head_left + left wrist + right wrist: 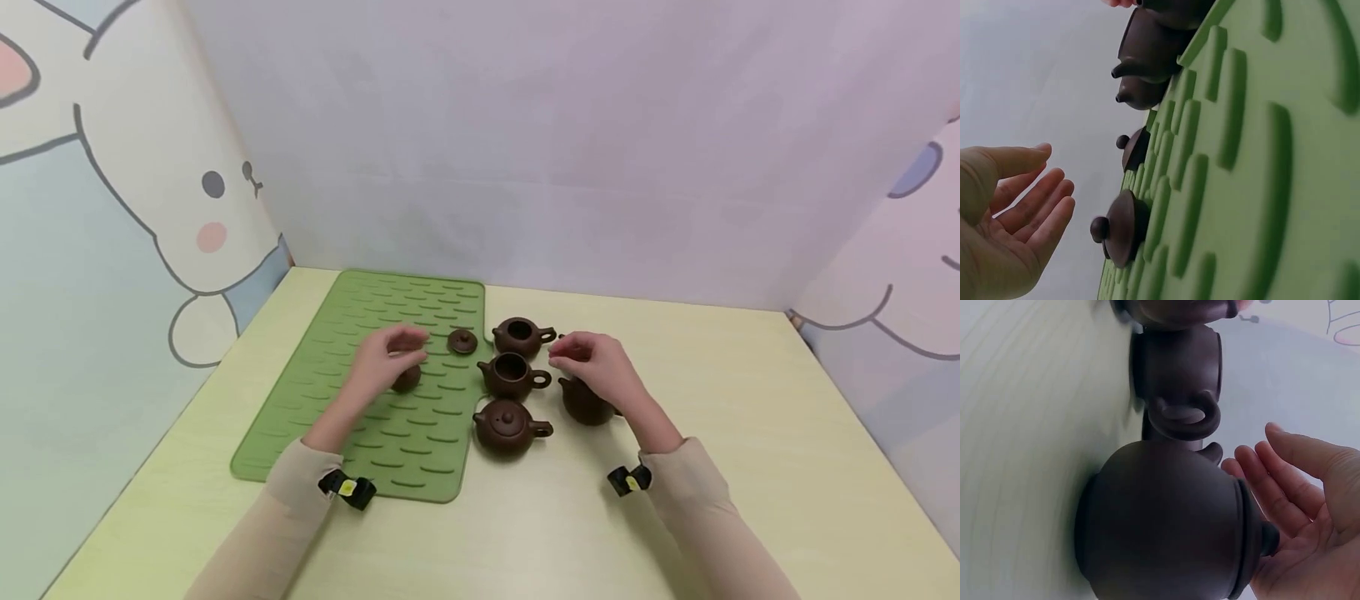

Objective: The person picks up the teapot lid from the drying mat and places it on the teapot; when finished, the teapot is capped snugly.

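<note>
My left hand point(384, 360), fingers loosely bent and thumb apart, hovers over a dark brown teapot lid point(1122, 230) on the green mat point(405, 433). It holds nothing. A second lid point(462, 341) lies on the mat just right of that hand. Above a lidded brown teapot point(587, 407) is my right hand point(600, 367), relaxed and gripping nothing. In the right wrist view its palm is close to the lid's knob point(1269, 538); contact cannot be told. Two lidless teapots, the far one point(517, 336) and the middle one point(510, 377), stand between the hands.
A lidded teapot point(506, 429) stands nearest in the row along the mat's right edge. A small dark tip point(562, 337) shows behind the right hand, its body hidden. The pale table point(750, 417) meets a plain back wall point(562, 167) and side walls with cartoon drawings.
</note>
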Demonstrator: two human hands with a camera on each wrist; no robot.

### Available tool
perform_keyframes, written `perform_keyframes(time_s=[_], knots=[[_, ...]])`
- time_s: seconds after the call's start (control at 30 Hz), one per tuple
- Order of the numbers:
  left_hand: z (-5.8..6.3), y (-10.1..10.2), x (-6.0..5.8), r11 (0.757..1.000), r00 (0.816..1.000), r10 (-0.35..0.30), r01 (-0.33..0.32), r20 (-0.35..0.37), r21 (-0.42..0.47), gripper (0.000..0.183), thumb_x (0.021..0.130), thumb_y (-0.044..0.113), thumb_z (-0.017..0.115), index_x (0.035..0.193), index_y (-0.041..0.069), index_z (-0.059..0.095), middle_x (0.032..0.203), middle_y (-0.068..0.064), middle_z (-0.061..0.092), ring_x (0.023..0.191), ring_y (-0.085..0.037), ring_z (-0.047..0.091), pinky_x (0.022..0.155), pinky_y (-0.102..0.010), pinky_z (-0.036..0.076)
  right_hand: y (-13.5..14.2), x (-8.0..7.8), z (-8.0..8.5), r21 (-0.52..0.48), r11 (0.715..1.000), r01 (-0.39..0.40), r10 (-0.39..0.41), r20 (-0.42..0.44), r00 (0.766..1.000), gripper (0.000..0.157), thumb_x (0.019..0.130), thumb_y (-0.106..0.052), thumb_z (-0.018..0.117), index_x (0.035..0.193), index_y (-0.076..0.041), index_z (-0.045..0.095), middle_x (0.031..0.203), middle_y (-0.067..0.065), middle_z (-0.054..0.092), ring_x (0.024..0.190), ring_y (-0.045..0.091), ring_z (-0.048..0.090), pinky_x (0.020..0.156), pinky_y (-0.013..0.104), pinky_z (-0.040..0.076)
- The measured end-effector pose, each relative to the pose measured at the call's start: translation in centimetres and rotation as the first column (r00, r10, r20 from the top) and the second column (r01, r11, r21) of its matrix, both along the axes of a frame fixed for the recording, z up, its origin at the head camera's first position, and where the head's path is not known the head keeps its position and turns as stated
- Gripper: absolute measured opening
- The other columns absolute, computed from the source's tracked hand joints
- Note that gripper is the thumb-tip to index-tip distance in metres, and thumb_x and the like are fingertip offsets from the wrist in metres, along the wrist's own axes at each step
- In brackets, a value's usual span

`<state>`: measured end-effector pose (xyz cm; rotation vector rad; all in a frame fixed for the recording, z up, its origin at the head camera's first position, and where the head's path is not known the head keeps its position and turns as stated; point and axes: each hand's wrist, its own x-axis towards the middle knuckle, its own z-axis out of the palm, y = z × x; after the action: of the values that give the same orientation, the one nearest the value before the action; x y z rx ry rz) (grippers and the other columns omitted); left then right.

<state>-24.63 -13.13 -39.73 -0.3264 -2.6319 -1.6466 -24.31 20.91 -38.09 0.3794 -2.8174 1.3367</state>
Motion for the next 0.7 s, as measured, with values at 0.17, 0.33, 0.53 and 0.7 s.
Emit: perform_keyframes(time_s=[0.17, 0.33, 0.53, 0.7], knots=[[-0.6, -1.3, 0.1, 1.0, 1.0, 0.014, -0.014, 0.019, 0.006, 0.028, 0.094, 0.009, 0.069, 0.121, 0.001, 0.066, 0.126, -0.019, 0.067, 0.118, -0.034, 0.064, 0.098, -0.05, 0.054, 0.0, 0.0, -0.2, 0.009, 1.0, -0.008, 0.007, 0.015, 1.0, 0.02, 0.089, -0.018, 0.075, 0.105, -0.006, 0.075, 0.099, 0.007, 0.076, 0.086, 0.013, 0.068, 0.076, 0.024, 0.055], [-1.0, -2.3, 0.1, 1.0, 1.0, 0.022, -0.022, 0.018, 0.003, 0.027, 0.094, 0.007, 0.069, 0.119, -0.002, 0.065, 0.124, -0.022, 0.067, 0.116, -0.036, 0.065, 0.096, -0.05, 0.055, 0.1, 0.0, -0.3, 0.032, 0.999, -0.015, 0.014, 0.006, 1.0, 0.018, 0.088, -0.018, 0.076, 0.103, -0.008, 0.076, 0.097, 0.005, 0.076, 0.086, 0.013, 0.068, 0.079, 0.029, 0.056], [-1.8, -3.0, 0.5, 0.999, 0.999, 0.029, -0.027, 0.041, -0.039, 0.028, 0.094, 0.005, 0.068, 0.12, -0.003, 0.065, 0.123, -0.024, 0.067, 0.113, -0.036, 0.066, 0.094, -0.047, 0.056, 0.2, 0.0, -0.6, 0.063, 0.997, -0.045, 0.044, 0.02, 0.999, 0.018, 0.088, -0.017, 0.076, 0.103, -0.007, 0.076, 0.096, 0.003, 0.077, 0.085, 0.013, 0.067, 0.081, 0.033, 0.055], [-2.2, -3.1, 0.7, 0.997, 0.997, 0.044, -0.04, 0.067, -0.071, 0.028, 0.092, 0.002, 0.069, 0.119, -0.001, 0.066, 0.121, -0.021, 0.069, 0.11, -0.035, 0.068, 0.092, -0.045, 0.057, 0.4, -0.2, -1.0, 0.083, 0.994, -0.075, 0.074, 0.021, 0.997, 0.017, 0.088, -0.017, 0.077, 0.101, -0.007, 0.076, 0.093, 0.002, 0.077, 0.085, 0.012, 0.067, 0.082, 0.033, 0.054]])
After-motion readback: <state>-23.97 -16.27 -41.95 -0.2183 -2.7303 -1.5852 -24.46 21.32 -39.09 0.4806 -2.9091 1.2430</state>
